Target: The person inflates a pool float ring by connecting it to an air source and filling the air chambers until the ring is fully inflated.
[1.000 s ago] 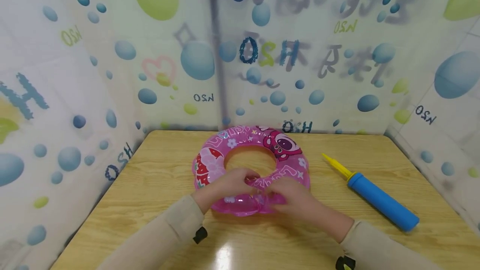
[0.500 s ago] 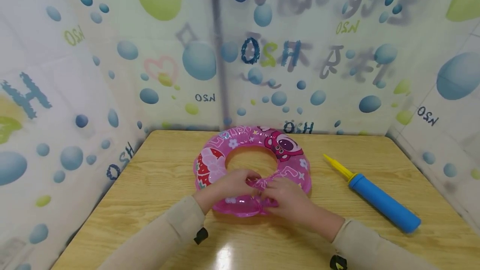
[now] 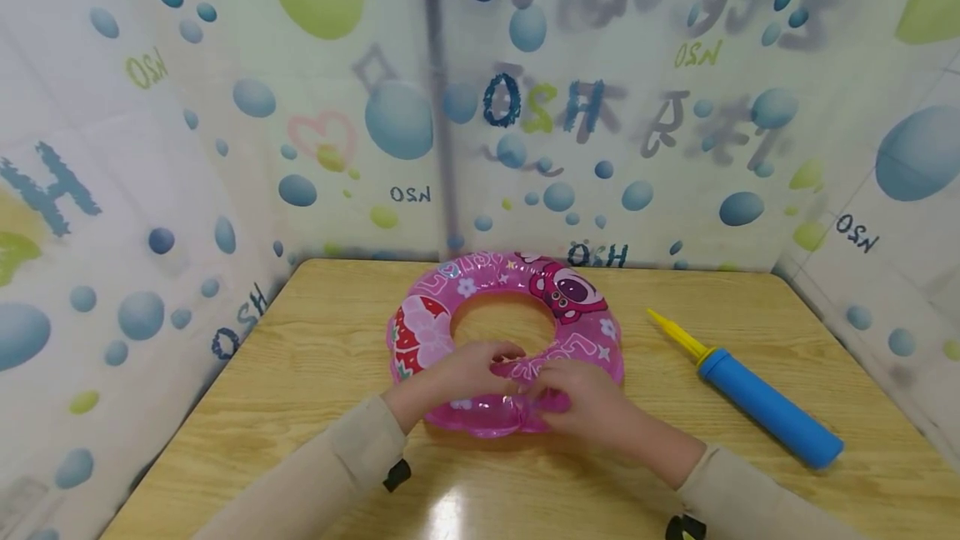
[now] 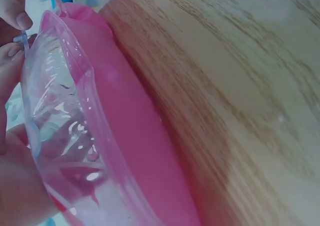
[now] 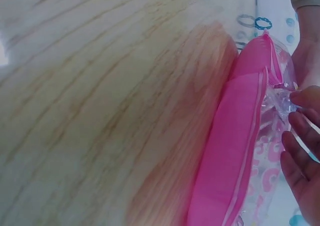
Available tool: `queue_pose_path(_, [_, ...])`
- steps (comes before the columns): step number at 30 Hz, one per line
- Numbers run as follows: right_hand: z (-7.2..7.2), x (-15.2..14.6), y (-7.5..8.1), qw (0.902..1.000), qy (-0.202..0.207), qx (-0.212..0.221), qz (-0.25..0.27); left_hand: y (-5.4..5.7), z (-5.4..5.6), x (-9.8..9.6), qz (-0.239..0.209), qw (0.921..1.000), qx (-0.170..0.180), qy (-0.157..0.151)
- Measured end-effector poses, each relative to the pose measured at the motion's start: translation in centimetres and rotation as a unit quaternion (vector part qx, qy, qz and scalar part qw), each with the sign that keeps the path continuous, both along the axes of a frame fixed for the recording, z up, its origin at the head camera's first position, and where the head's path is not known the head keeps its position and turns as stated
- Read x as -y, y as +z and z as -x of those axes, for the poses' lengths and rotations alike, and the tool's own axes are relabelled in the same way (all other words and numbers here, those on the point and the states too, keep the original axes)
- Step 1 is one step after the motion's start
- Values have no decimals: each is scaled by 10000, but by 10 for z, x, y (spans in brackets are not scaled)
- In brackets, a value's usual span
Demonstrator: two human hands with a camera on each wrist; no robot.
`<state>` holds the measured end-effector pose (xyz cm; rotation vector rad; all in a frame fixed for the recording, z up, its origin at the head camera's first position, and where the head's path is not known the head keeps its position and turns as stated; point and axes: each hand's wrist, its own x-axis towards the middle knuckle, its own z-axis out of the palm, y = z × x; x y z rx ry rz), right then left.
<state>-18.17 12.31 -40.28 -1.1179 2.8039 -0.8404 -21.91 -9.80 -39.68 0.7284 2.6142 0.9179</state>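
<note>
A pink inflatable swim ring (image 3: 427,340) with strawberry and bear prints lies on the wooden table (image 3: 300,407). My left hand (image 3: 472,369) reaches over its near side and pinches a small clear valve (image 4: 25,41), which shows between fingertips in the left wrist view. My right hand (image 3: 581,398) is close beside it, its fingers bent loosely and spread a little. One of its fingertips is right at the clear plastic by the valve in the right wrist view. Seen from the side, the ring's clear top (image 4: 65,116) is wrinkled near the valve.
To the right on the table lies a blue hand pump (image 3: 772,407) with a yellow nozzle (image 3: 675,332). A curtain (image 3: 360,215) printed with bubbles and letters hangs behind the table and along both sides.
My right hand moved in to the left toward the valve, then drew back slightly right, its fingers spreading a little. The left hand stays nearly still, and the ring has not visibly moved.
</note>
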Motion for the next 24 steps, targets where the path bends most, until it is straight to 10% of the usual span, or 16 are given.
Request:
queue_pose_path(8, [-1, -4, 5, 9993, 133, 129, 335, 5, -4, -2, -84, 9962, -597, -620])
queue_pose_path(24, [5, -10, 12, 9927, 635, 379, 949, 13, -13, -7, 360, 9928, -924, -678])
